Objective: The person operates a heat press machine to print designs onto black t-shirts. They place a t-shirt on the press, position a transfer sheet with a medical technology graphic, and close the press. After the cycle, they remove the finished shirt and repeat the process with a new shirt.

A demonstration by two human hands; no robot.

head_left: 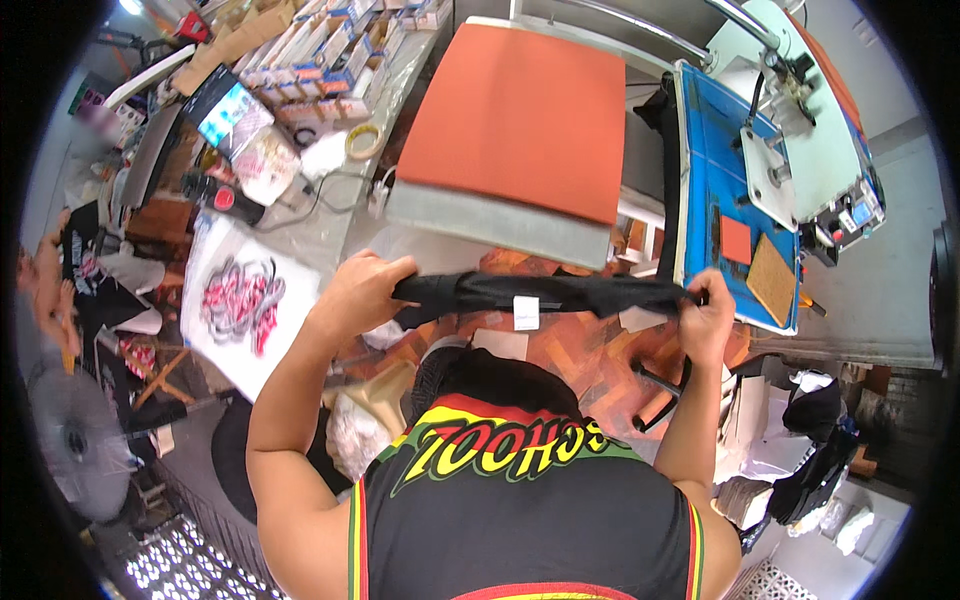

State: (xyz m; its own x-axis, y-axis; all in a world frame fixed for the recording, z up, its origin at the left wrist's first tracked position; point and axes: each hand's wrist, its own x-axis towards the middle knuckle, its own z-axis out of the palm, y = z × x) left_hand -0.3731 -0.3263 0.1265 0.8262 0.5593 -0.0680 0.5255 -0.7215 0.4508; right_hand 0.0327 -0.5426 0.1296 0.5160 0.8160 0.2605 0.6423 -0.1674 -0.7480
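A black garment (600,295) is stretched in a narrow band between my two hands, in front of my chest. At its middle a small white label (526,313) shows. My left hand (368,288) is closed on one end, thumb on top. The other end is gripped by my right hand (708,312), its fingers curled round the cloth. Just beyond the garment lies the heat press's orange-red pad (520,120) on a grey base (500,222); the cloth is apart from it. How the garment is folded cannot be made out.
Left of me, a white sheet (225,340) with a red and grey print lies by a tape roll (364,141) and stacked boxes (320,65). A blue-topped press table (705,170) stands right. A fan (80,440) and another person's arm (48,290) appear far left.
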